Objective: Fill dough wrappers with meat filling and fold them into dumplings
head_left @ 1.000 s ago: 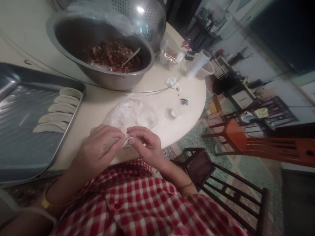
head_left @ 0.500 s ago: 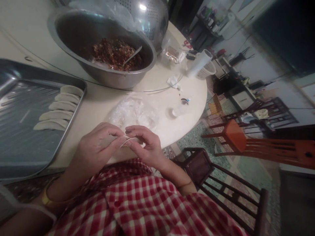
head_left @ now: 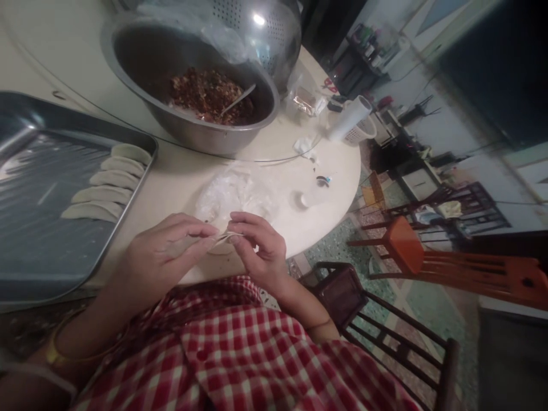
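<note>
1. Your left hand [head_left: 156, 251] and right hand [head_left: 261, 248] pinch a thin pale folded dough wrapper [head_left: 223, 237] between them, over the smooth cream tabletop [head_left: 180, 177].
2. Five pale crescent dumplings [head_left: 113, 179] line the rectangular steel tray [head_left: 43, 242].

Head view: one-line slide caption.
Left hand and right hand pinch a thin pale dough piece beside a rectangular silver metal tray holding five pale crescent dumplings.

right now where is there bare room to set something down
The tray has bare metal left of the dumplings. The table has a free strip between the tray and the crumpled plastic, in front of the bowl. Crowded: beyond the bowl's right side, at the colander, white roll and basket, and around the left hand and right hand pinching dough.
</note>
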Available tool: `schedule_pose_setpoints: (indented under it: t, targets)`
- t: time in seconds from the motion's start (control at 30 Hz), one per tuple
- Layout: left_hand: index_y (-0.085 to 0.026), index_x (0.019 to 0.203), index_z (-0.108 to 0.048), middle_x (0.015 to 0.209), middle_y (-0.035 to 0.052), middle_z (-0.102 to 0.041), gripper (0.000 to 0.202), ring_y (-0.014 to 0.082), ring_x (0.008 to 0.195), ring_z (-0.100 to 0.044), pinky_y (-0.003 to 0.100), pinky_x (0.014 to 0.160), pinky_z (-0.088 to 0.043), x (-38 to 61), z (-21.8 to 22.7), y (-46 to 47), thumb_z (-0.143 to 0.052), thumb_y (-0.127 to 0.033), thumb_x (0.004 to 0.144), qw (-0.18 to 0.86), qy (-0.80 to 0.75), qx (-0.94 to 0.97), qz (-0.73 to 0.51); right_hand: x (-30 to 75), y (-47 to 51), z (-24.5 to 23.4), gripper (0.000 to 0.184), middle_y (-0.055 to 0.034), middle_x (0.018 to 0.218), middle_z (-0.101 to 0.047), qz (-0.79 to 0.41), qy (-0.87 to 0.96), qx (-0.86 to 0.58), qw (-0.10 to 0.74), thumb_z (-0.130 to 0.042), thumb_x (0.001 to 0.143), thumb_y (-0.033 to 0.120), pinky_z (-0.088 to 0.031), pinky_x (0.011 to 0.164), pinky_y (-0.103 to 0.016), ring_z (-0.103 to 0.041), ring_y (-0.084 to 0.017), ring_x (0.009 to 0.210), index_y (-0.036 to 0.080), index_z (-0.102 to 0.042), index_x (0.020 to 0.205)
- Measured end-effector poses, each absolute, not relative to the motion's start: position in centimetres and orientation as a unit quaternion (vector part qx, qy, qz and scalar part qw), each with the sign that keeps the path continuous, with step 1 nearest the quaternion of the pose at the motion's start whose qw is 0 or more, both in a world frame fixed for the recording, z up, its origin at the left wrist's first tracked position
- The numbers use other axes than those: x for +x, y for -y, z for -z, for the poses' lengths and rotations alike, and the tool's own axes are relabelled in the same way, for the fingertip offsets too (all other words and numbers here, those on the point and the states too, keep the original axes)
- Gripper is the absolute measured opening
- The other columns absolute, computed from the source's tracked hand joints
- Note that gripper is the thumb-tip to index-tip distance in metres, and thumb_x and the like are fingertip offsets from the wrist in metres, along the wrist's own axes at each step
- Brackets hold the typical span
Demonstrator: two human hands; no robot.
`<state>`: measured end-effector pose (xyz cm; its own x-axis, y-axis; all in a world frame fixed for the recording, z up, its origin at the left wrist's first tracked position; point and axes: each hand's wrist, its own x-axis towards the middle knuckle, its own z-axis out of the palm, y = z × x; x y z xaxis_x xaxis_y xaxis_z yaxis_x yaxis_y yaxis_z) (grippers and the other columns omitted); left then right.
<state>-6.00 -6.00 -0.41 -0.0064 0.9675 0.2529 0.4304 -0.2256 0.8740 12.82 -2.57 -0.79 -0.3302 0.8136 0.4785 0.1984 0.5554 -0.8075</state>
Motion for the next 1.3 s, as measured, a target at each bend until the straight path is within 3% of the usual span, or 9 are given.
schedule_pose_setpoints:
  t: [0.33, 0.53, 0.7, 0.8, 1.03, 1.17, 1.3]
  targets:
    - [-0.026, 0.075, -0.068, 0.079, -0.0022, -0.069, 0.02, 0.016, 0.075, -0.062, 0.025, 0.078, -0.048, -6.2, 0.2, 5.7, -0.061, -0.04, 0.087, 0.292, -0.539, 0.655, -0.441, 12.1, 2.7, 1.2, 0.014, -0.0104, 0.114, -0.074, -0.253, 0.779, -0.318, 0.478, -0.057, 0.096, 0.023, -0.064, 0.087, -0.034, -0.071, -0.019, 0.111, 0.023, -0.067, 0.106]
    - [-0.028, 0.089, -0.071, 0.09, -0.0013, -0.072, 0.022, 0.0175, 0.08, -0.064, 0.024, 0.071, -0.047, -6.8, 0.8, 6.1, -0.064, -0.049, 0.086, 0.315, -0.577, 0.628, -0.416, 12.2, 2.6, 0.9, 0.014, -0.0096, 0.112, -0.074, -0.232, 0.781, -0.316, 0.486, -0.057, 0.096, 0.021, -0.065, 0.084, -0.033, -0.072, -0.019, 0.109, 0.023, -0.066, 0.107]
    - [-0.027, 0.089, -0.07, 0.087, -0.0027, -0.071, 0.014, 0.0157, 0.082, -0.064, 0.024, 0.081, -0.046, -6.9, 0.6, 6.0, -0.062, -0.039, 0.091, 0.264, -0.524, 0.689, -0.425, 12.2, 2.6, 0.8, 0.013, -0.0086, 0.107, -0.075, -0.22, 0.793, -0.314, 0.473, -0.056, 0.097, 0.021, -0.065, 0.082, -0.032, -0.072, -0.018, 0.108, 0.024, -0.065, 0.107]
    - [-0.025, 0.085, -0.068, 0.082, -0.0028, -0.07, 0.014, 0.015, 0.081, -0.064, 0.025, 0.079, -0.045, -6.8, 0.3, 5.8, -0.059, -0.033, 0.093, 0.237, -0.507, 0.702, -0.441, 12.1, 2.7, 0.9, 0.013, -0.0099, 0.107, -0.074, -0.202, 0.797, -0.306, 0.48, -0.057, 0.096, 0.019, -0.065, 0.082, -0.03, -0.072, -0.018, 0.108, 0.022, -0.065, 0.106]
    - [-0.026, 0.098, -0.067, 0.096, -0.0024, -0.071, 0.016, 0.0152, 0.089, -0.065, 0.027, 0.081, -0.046, -7.4, 0.9, 6.2, -0.058, -0.039, 0.096, 0.229, -0.55, 0.709, -0.378, 12.0, 2.8, 0.9, 0.013, -0.0108, 0.108, -0.074, -0.18, 0.804, -0.305, 0.477, -0.058, 0.096, 0.017, -0.065, 0.085, -0.03, -0.072, -0.017, 0.107, 0.019, -0.065, 0.107]
    - [-0.023, 0.093, -0.065, 0.091, 0.0, -0.07, 0.015, 0.0169, 0.091, -0.063, 0.031, 0.086, -0.047, -7.6, 0.8, 6.2, -0.053, -0.03, 0.099, 0.188, -0.501, 0.763, -0.362, 12.0, 2.8, 1.1, 0.014, -0.0107, 0.11, -0.074, -0.179, 0.809, -0.303, 0.472, -0.058, 0.096, 0.017, -0.065, 0.079, -0.027, -0.072, -0.017, 0.108, 0.021, -0.064, 0.108]
    - [-0.021, 0.09, -0.065, 0.088, 0.0024, -0.071, 0.022, 0.0193, 0.087, -0.064, 0.036, 0.085, -0.048, -7.4, 0.6, 5.9, -0.048, -0.031, 0.1, 0.145, -0.506, 0.779, -0.34, 11.9, 2.9, 1.3, 0.014, -0.0103, 0.11, -0.074, -0.178, 0.813, -0.304, 0.463, -0.058, 0.096, 0.017, -0.065, 0.08, -0.027, -0.072, -0.017, 0.109, 0.021, -0.064, 0.108]
